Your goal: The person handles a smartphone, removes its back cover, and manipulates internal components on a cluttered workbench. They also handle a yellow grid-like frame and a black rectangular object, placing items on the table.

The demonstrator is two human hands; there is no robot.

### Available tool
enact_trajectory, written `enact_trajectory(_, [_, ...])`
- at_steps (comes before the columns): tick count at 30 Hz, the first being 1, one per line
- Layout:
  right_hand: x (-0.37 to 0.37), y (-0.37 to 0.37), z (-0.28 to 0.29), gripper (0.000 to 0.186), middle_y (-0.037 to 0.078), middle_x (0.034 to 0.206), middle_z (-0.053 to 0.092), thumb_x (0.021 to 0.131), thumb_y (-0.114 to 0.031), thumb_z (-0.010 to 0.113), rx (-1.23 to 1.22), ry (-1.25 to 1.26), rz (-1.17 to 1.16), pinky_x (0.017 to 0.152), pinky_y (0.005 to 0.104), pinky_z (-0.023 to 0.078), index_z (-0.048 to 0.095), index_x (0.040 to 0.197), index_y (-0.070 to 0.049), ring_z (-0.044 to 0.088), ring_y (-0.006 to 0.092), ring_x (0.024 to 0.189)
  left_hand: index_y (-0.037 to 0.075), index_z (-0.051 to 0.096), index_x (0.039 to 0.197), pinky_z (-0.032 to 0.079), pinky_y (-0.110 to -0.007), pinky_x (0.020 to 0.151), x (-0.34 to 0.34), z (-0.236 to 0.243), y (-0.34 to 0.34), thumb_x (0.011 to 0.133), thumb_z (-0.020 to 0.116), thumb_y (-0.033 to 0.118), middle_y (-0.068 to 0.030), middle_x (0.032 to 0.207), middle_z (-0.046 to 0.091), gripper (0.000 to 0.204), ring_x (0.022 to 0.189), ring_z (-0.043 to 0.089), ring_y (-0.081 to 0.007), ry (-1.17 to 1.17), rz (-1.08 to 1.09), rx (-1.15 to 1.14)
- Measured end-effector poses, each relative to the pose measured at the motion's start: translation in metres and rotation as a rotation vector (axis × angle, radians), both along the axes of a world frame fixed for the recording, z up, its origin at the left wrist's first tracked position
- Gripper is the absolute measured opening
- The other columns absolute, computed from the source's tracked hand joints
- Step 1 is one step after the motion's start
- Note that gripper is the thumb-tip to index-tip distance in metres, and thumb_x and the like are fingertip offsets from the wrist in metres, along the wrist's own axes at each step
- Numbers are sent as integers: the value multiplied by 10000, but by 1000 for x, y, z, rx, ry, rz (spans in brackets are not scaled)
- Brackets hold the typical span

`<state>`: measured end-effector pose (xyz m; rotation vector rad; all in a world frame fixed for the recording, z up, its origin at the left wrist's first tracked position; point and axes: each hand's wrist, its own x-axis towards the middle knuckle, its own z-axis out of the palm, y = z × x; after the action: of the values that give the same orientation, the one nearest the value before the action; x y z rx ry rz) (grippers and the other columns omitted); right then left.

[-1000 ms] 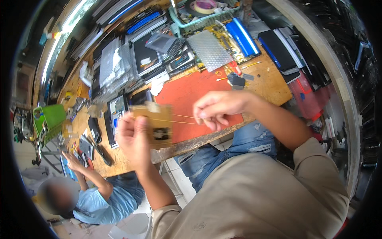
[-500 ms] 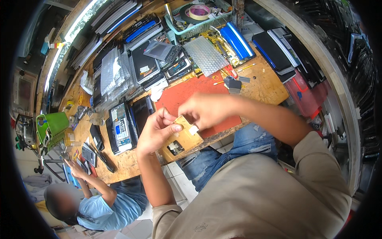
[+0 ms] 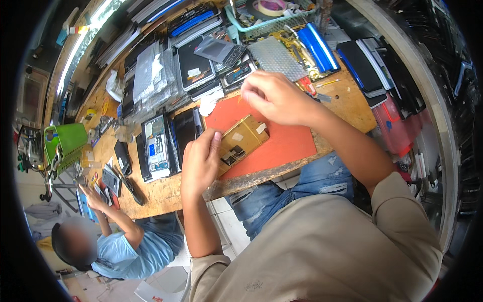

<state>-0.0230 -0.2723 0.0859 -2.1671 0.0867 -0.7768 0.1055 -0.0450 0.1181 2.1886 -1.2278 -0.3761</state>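
Note:
My left hand (image 3: 200, 160) grips a flat gold-brown rectangular panel (image 3: 246, 138) by its left end, thumb on top. The panel has white tape pieces and a dark cut-out with small parts near its lower edge. It is held tilted over the red mat (image 3: 289, 142). Above the mat's far part, apart from the panel, is my right hand (image 3: 274, 95), its fingers curled together. What they hold, if anything, is hidden; a thin orange bit shows beside the fingertips.
Stacked tablets and screens (image 3: 196, 65) lie behind the mat beside bubble wrap (image 3: 274, 58). A teal basket (image 3: 271, 22) stands farther back, a blue roll (image 3: 318, 48) nearby. An opened device (image 3: 156, 146) lies left. A co-worker (image 3: 133, 251) sits at lower left.
My right hand has come off the panel and moved up over the mat's far side. My left hand keeps the panel, now turned flatter. The view has shifted slightly.

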Motion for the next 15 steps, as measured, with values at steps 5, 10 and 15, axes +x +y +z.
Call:
enact_trajectory(5, [-9,53,-1,109,134,880,687,953,-103,662,-126,87,77,722,430,528,681,1004,-9,670,340,783,45,728,1040,532,-426,680,-7,-10,-7,997,714,279,-193,841,730,239,759,716,-393,-80,7,-14])
enact_trajectory(10, [-9,61,1,85,46,840,636,1001,-97,637,315,9,182,666,344,486,648,1041,-22,604,192,713,78,720,1021,542,-424,667,-32,-11,-3,932,778,238,-162,844,741,192,768,727,-375,-238,62,-52])
enact_trajectory(15, [-17,10,4,157,-61,756,590,1064,-149,607,633,406,298,572,234,396,670,1030,-10,492,11,667,34,701,1003,523,-344,638,-26,-9,11,915,789,108,-129,803,698,145,659,670,-267,-293,-53,-309])
